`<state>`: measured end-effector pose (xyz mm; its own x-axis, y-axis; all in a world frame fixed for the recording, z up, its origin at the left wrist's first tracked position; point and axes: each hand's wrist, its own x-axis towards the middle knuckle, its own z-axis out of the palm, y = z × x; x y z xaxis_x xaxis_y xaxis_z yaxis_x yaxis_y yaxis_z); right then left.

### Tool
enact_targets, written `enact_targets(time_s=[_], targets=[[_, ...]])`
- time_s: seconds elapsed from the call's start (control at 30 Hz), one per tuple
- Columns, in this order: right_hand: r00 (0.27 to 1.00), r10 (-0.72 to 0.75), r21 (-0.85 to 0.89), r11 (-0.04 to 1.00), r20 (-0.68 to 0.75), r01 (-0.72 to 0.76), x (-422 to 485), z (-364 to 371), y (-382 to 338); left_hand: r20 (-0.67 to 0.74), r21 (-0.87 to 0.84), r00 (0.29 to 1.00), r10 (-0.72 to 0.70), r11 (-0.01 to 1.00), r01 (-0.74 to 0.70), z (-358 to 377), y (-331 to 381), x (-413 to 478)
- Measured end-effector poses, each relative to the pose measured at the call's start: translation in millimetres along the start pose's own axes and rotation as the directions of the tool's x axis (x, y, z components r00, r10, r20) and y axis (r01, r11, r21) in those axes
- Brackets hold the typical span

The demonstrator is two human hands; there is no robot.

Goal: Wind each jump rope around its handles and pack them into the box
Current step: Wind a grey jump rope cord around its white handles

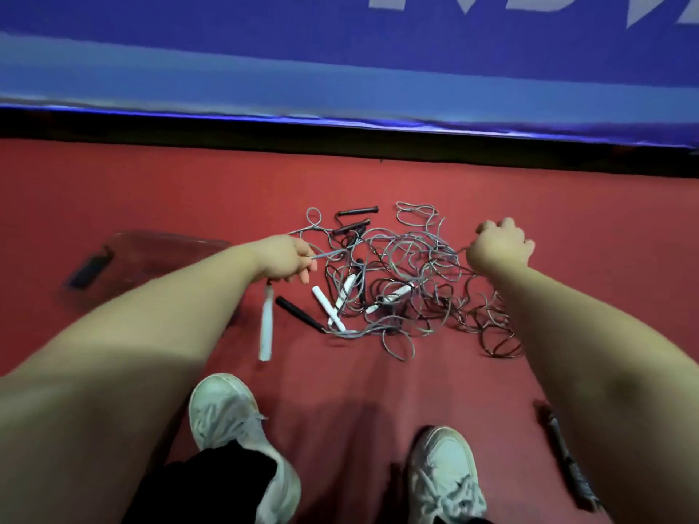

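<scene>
Left grip (287, 260): you pinch a rope (328, 254), white handle (266, 323) dangling below.
Right grip (501, 245): fisted on a cord (460, 252) over the tangle (401, 274).

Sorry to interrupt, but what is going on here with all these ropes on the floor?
A person stands over a tangle of jump ropes on the red floor. The left grip holds a grey rope, its white handle dangling below. The right grip is closed on a strand at the pile's right edge. A clear box sits left of the pile, whose ropes all lie loose.
</scene>
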<state>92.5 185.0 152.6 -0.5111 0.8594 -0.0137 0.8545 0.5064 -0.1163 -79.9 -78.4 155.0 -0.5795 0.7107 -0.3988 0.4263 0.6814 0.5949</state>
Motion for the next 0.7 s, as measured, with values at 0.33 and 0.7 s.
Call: enact_targets(time_s=[0.33, 0.7], targets=[[0.688, -0.610, 0.393, 0.788, 0.393, 0.473, -82, 156, -69, -0.018, -0.064, 0.998, 0.052, 0.997, -0.053, 55, -27, 72], [0.884, -0.228, -0.035, 0.964, 0.409, 0.264, -80, 232, -137, -0.236, -0.178, 0.965, -0.116, 0.981, 0.074, 95, -72, 118]])
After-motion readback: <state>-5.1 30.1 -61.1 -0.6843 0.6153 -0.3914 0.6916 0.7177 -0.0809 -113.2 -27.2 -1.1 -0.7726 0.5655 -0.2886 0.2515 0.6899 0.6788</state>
